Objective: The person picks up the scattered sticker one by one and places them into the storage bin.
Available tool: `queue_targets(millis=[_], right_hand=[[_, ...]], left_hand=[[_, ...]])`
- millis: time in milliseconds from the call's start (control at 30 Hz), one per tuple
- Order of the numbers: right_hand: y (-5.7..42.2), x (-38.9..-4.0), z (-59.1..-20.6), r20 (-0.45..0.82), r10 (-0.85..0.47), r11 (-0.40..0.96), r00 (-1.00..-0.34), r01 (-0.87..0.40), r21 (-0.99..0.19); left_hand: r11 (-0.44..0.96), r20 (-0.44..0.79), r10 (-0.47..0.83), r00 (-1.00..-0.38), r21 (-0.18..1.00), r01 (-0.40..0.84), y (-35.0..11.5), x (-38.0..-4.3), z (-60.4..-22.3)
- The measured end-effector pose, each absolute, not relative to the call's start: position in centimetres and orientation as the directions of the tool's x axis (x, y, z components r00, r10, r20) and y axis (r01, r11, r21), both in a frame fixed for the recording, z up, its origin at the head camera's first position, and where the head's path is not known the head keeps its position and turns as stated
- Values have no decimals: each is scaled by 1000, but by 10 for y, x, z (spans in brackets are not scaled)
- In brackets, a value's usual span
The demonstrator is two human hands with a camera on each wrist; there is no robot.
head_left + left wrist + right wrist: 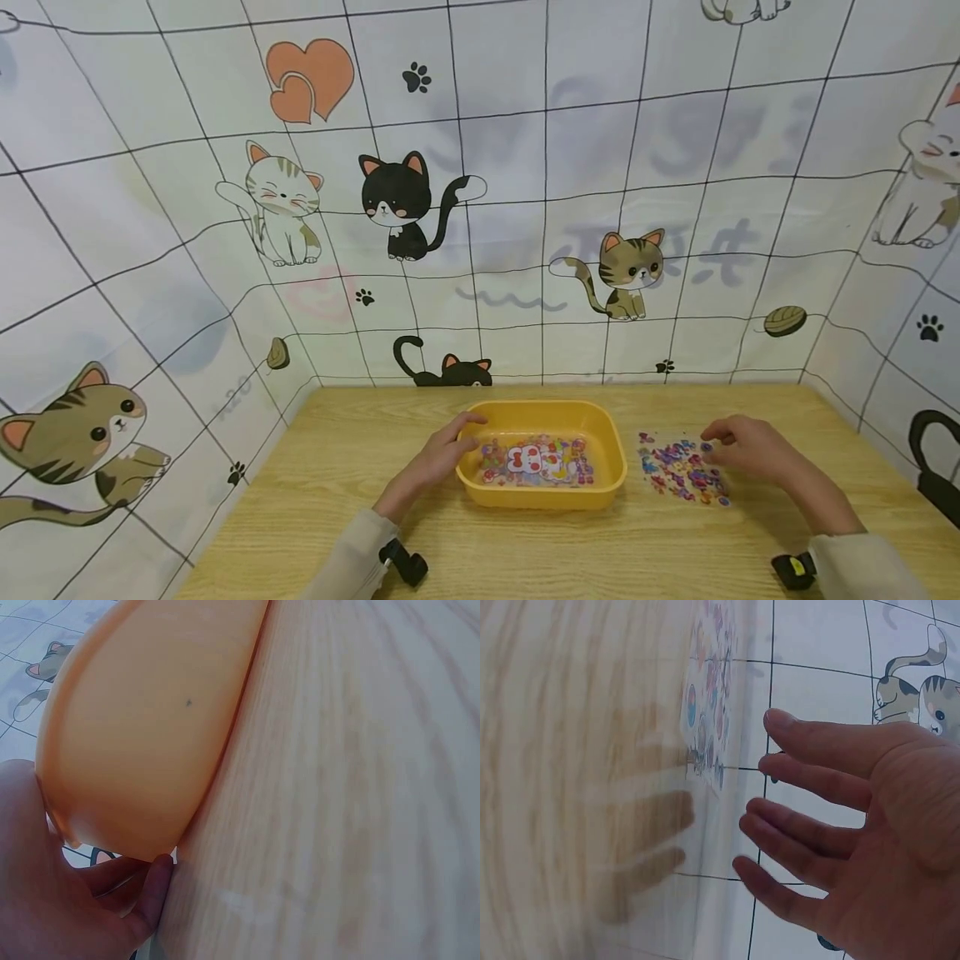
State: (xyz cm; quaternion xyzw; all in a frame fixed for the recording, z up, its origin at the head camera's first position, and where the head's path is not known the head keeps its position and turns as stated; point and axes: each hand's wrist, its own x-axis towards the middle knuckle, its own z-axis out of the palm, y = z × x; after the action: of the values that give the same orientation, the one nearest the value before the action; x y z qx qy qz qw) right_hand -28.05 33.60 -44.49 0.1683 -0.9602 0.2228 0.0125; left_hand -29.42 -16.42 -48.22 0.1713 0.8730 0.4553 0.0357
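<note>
A yellow plastic tray (540, 498) stands on the table. My left hand (437, 452) grips its left end, thumb and fingers at the rim and outer wall; the left wrist view shows fingertips (160, 862) low against that wall. Inside the tray lies a clear sheet printed with cartoon figures (534, 460) and small colourful shapes around them. To the tray's right, a clear sheet of small colourful stickers (678, 468) lies flat. My right hand (750, 450) hovers at that sheet's right edge, fingers loosely bent and apart, with nothing held in the right wrist view.
The wooden table (345, 492) meets a wall covering (510, 250) with printed cats and grid lines behind and at both sides. A black looped object (933, 462) is at the far right edge. Black wrist cameras are strapped to both wrists.
</note>
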Motion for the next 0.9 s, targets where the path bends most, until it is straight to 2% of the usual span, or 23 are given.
queue_targets(millis=[167, 367, 900], right_hand=[[344, -284, -452, 76, -343, 864, -936, -347, -364], [350, -289, -456, -27, -333, 874, -942, -298, -384], [346, -284, -461, 54, -347, 873, -936, -343, -347]], left_hand=[[532, 83, 324, -942, 808, 255, -165, -294, -483], [526, 74, 314, -946, 817, 239, -165, -292, -484], [510, 79, 326, -942, 824, 246, -165, -292, -484]])
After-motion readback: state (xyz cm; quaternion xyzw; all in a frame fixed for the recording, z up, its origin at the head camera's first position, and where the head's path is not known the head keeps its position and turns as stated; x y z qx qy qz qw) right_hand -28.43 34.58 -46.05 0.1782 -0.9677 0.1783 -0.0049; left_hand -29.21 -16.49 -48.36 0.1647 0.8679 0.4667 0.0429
